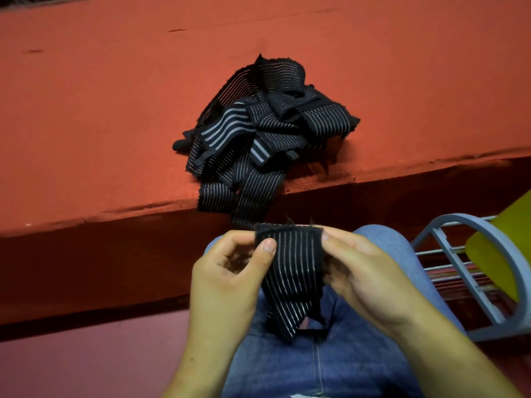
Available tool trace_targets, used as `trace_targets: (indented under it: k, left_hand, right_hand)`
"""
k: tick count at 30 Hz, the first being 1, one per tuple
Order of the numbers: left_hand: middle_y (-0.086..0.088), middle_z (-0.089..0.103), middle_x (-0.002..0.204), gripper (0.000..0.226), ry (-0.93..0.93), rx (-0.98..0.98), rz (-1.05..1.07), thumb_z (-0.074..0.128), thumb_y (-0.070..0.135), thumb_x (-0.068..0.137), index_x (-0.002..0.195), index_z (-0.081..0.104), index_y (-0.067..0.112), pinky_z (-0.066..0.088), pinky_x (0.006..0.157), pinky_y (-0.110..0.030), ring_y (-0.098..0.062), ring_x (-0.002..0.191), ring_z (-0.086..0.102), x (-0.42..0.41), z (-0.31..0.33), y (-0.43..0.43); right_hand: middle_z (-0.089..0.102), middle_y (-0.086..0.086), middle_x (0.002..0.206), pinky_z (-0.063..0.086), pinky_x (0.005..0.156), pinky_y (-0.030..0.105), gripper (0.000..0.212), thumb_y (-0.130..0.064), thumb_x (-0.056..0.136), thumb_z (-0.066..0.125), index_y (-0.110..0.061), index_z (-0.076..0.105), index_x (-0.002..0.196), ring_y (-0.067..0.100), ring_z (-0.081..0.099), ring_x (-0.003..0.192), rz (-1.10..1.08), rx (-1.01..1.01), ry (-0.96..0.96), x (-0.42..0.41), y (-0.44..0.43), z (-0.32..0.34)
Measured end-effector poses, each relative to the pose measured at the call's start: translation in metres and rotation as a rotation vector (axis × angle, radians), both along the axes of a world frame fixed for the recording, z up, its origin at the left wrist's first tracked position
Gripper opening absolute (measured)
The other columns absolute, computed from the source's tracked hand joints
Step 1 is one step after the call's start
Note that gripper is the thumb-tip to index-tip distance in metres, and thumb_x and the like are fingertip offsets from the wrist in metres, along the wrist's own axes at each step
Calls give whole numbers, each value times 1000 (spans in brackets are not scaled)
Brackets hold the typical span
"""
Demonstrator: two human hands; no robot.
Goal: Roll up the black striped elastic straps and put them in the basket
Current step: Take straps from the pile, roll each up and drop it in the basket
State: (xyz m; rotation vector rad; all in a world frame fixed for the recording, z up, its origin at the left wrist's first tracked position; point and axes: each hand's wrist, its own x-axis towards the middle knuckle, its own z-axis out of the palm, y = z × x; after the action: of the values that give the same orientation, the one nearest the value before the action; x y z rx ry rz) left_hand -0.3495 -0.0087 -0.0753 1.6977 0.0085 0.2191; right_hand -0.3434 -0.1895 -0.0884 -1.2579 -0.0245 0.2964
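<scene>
Held near and central, above the lap: one black strap (pixel 290 271) with thin pale stripes running along its length; top edge frayed, pulled flat and level between the two hands; below that, narrowing and twisting on its way down onto the blue jeans (pixel 330 369); no part of it rolled yet.

Pinched at the upper left corner by the left hand (pixel 227 271); thumb pressed flat on the striped face, the other fingers (pixel 235 236) curled in behind the cloth. Pinched at the upper right corner by the right hand (pixel 367 277); fingertips closed on the top corner, the rest of that hand curled along the strap's right edge.

Just beyond, farther off and slightly left: a loose pile of straps (pixel 258 133), black with pale stripes, some stripes thin and some broad, heaped and crossed over one another on the red worktop (pixel 115 110); a few ends draped over the near edge and hanging down close behind the held strap; touching it or not, cannot tell.

To the right, beside the knee: a grey metal frame (pixel 471 254) with a curved rim and thin wire bars; lying across its far right side, a yellow-green thing (pixel 502 248), cut off by the picture's edge.

Near left, below the worktop's dark underside: pink floor (pixel 86 363).
</scene>
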Motion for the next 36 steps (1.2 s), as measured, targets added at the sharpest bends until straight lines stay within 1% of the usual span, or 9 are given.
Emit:
trace_targets:
  k: [2, 5, 8, 11, 14, 15, 19, 25, 36]
  left_hand:
    - [0, 77, 87, 7, -4, 19, 3, 75, 15, 90, 87, 77, 21, 56, 74, -21, -13, 82, 73, -1, 0, 0]
    - [0, 77, 87, 10, -7, 42, 23, 76, 17, 90, 84, 77, 26, 56, 73, -23, -15, 81, 73, 0, -2, 1]
    - [-1, 76, 86, 10, -8, 32, 47, 77, 17, 89, 84, 77, 26, 58, 73, -29, -20, 81, 72, 1, -3, 0]
    - [-1, 76, 85, 9, -15, 39, 52, 77, 17, 89, 84, 77, 26, 59, 76, -38, -22, 81, 72, 0, -2, 0]
    - [-2, 75, 86, 8, -24, 65, 41, 78, 20, 88, 84, 77, 27, 59, 76, -46, -24, 80, 71, -1, -1, 0]
    - [-1, 75, 85, 8, -28, 75, 39, 78, 20, 88, 85, 78, 27, 58, 73, -45, -24, 77, 70, -1, 0, 1]
    - [3, 69, 80, 13, -43, 89, 62, 82, 20, 84, 87, 77, 32, 50, 70, -29, -10, 70, 58, 1, -1, 4]
    - [11, 77, 99, 19, -10, 47, -2, 75, 21, 87, 104, 76, 29, 52, 76, -12, -3, 89, 71, 6, 6, 4]
    - [-2, 77, 90, 16, -2, 10, -101, 69, 32, 84, 90, 78, 20, 58, 78, -25, -15, 85, 73, 7, 4, 1]
  right_hand:
    - [78, 10, 119, 57, 91, 33, 30, -35, 102, 54, -32, 82, 110, 18, 73, 109, 10, -14, -13, 0, 0, 1]
    - [78, 3, 122, 55, 89, 24, 35, -35, 100, 49, -33, 81, 113, 13, 73, 111, 32, -19, -16, 0, 0, 3]
    - [78, 5, 122, 56, 90, 31, 37, -44, 101, 49, -32, 80, 116, 18, 74, 111, 36, -1, -19, 0, 0, 4]
    - [76, 19, 120, 55, 99, 61, 40, -54, 99, 57, -28, 76, 123, 44, 71, 115, 57, -68, -73, -1, 3, 4]
    - [80, 9, 115, 60, 94, 32, 28, -36, 98, 64, -23, 79, 117, 23, 75, 110, -7, -114, -128, 1, 4, 3]
    - [80, 8, 113, 59, 94, 29, 29, -32, 96, 62, -20, 79, 116, 20, 76, 109, -19, -121, -129, 1, 4, 3]
    - [80, 13, 109, 60, 90, 30, 30, -26, 98, 58, -14, 78, 116, 20, 76, 101, -28, -107, -108, 2, 3, 1]
    - [78, 22, 108, 59, 85, 32, 28, -28, 99, 57, -17, 79, 113, 23, 73, 95, -34, -94, -81, 3, -2, 1]
    - [77, 21, 100, 55, 86, 45, 37, -46, 101, 56, -18, 79, 106, 24, 72, 90, -96, -163, -136, 5, -2, 2]
